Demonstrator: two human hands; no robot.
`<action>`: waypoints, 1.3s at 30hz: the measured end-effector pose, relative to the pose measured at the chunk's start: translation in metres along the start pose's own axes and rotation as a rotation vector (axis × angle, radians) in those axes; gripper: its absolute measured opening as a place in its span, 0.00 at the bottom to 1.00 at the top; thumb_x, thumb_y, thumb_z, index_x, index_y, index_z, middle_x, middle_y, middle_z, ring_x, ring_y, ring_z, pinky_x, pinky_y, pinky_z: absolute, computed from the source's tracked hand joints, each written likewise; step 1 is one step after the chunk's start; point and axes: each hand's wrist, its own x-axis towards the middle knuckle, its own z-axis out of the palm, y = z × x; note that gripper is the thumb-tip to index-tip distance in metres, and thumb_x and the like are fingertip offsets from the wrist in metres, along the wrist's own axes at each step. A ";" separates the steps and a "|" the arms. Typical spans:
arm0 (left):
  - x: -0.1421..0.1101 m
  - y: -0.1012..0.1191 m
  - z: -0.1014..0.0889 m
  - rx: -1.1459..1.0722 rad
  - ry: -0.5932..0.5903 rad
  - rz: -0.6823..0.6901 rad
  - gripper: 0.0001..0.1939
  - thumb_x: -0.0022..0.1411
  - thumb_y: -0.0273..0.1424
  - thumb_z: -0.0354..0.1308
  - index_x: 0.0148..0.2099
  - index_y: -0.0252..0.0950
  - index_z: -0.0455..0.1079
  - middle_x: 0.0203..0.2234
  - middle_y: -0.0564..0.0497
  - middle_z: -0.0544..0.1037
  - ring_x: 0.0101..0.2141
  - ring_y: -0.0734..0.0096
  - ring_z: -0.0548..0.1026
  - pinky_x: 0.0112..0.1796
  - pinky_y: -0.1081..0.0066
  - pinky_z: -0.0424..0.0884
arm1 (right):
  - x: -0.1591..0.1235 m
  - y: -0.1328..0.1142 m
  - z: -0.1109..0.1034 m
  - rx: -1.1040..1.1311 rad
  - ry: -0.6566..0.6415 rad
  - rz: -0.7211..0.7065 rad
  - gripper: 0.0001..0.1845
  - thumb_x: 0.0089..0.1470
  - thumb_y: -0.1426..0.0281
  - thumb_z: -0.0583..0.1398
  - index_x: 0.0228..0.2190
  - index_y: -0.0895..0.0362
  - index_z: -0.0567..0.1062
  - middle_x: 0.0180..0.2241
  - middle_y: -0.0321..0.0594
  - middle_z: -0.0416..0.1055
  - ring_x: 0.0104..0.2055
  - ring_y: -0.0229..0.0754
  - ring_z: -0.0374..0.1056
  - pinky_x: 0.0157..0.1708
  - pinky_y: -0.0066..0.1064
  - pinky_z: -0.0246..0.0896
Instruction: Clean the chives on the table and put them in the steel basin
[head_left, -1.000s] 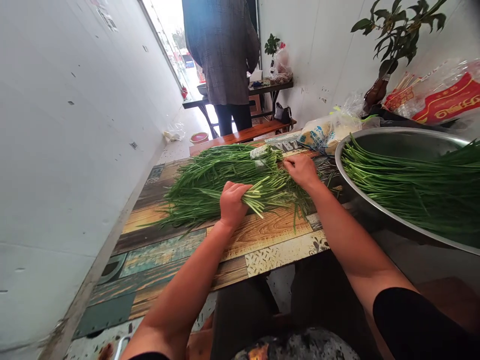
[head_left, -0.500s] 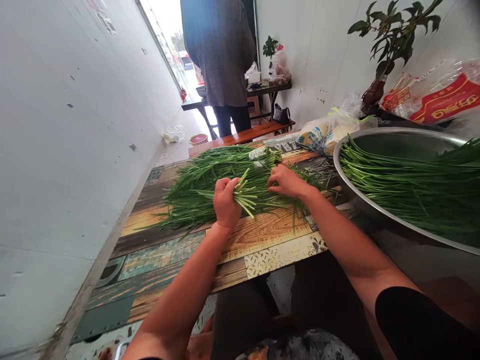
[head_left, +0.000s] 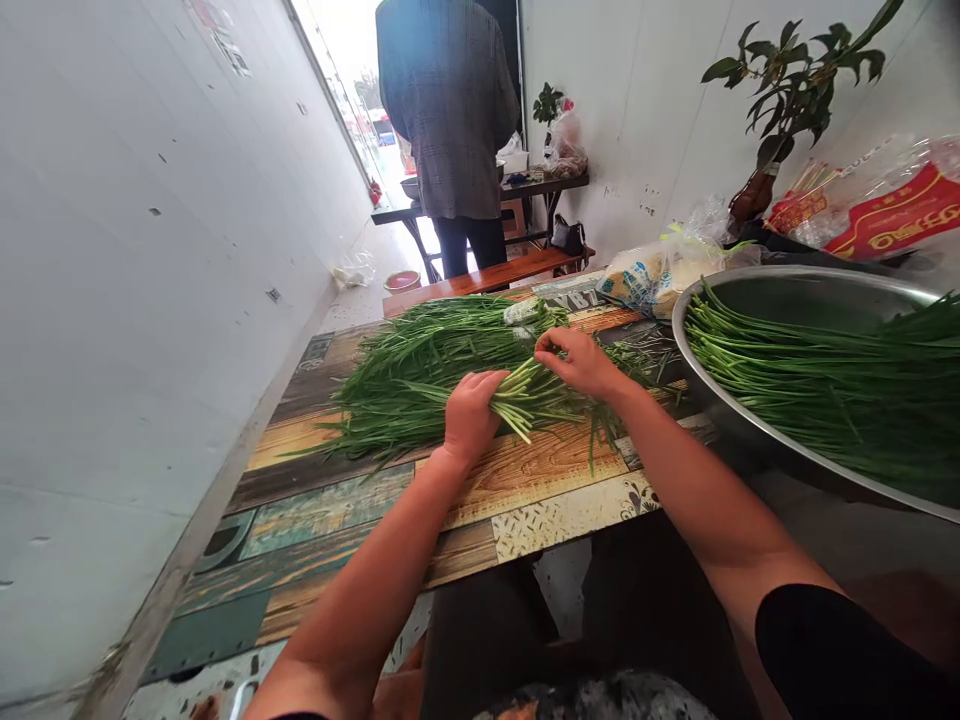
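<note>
My left hand (head_left: 472, 412) is closed around a small bunch of garlic chives (head_left: 517, 408), with the pale stem ends pointing right. My right hand (head_left: 574, 360) is closed in a pinch right at the upper stem ends; whether a stem is between its fingertips is too small to see. Behind both hands lies a big heap of garlic chives (head_left: 420, 345) on the wood-patterned table (head_left: 540, 465), part of it wrapped in a pale band (head_left: 521, 310). Loose trimmings (head_left: 637, 355) are scattered beyond my right wrist.
A large steel basin (head_left: 679, 325) of chives stands at the right. Plastic bags (head_left: 645, 275) and a potted plant (head_left: 754, 190) are behind it. A person in a dark jacket (head_left: 457, 120) stands with back turned beyond the bench (head_left: 517, 270). A white wall (head_left: 150, 330) runs along the left.
My left hand has moved right with the bunch, bringing the stem ends up to my right hand. My right hand's fingers have drawn closer together. The view has shifted slightly.
</note>
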 end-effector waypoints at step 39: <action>0.000 -0.002 0.001 0.021 0.052 -0.145 0.13 0.57 0.24 0.53 0.43 0.37 0.74 0.38 0.48 0.78 0.40 0.66 0.74 0.43 0.69 0.70 | -0.003 0.009 -0.002 -0.182 -0.184 0.056 0.05 0.49 0.73 0.62 0.28 0.58 0.81 0.28 0.39 0.74 0.31 0.37 0.66 0.33 0.28 0.56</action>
